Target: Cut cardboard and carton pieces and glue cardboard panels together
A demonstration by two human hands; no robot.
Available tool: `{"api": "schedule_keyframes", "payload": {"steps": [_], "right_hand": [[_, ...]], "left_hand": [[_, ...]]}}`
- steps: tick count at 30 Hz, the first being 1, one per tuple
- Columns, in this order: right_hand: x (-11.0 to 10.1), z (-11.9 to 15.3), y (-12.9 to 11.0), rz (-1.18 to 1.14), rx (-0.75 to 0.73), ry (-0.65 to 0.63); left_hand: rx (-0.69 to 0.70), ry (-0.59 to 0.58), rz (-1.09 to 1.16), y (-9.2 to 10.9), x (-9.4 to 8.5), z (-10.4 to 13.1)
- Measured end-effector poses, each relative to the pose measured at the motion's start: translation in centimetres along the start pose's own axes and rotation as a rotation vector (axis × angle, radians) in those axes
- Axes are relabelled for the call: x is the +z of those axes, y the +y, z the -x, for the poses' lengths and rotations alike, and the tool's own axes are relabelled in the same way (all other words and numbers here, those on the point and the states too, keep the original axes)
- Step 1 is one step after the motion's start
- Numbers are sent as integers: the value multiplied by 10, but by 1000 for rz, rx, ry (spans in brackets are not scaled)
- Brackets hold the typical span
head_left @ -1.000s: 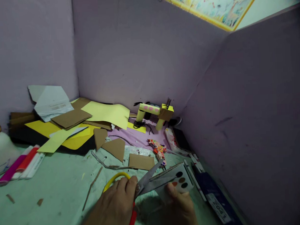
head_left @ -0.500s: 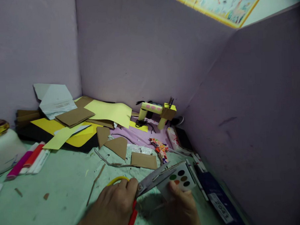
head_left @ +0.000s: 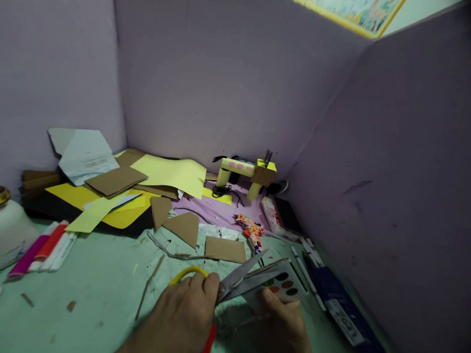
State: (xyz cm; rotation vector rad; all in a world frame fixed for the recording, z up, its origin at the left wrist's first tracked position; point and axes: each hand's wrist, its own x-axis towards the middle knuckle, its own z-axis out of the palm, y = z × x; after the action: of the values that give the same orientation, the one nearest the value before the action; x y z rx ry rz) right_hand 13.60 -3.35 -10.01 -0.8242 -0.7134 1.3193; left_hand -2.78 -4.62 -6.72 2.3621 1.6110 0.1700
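The left hand [head_left: 182, 314] gripped scissors [head_left: 221, 290], blades [head_left: 243, 270] standing open around the card [head_left: 279, 282] edge, while the right hand [head_left: 286, 320] was holding this card.

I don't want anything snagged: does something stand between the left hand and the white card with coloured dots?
Only the open metal blades of the red-and-yellow scissors, held in the left hand; they reach the card in the right hand. Nothing else visible stands between.
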Motion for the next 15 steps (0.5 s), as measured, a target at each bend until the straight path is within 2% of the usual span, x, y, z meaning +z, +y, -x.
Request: {"api": "schedule_keyframes", "payload": {"steps": [5,12,15], "right_hand": [[-2,-1,4,-35,10,26],[-2,-1,3,17,18,-25],[-1,-1,5,100,-44,-35]], "left_hand": [[19,22,3,-1,2,1],[68,-53,35,-8,2,-1],[74,-29,52,-9,5,-4]]}}
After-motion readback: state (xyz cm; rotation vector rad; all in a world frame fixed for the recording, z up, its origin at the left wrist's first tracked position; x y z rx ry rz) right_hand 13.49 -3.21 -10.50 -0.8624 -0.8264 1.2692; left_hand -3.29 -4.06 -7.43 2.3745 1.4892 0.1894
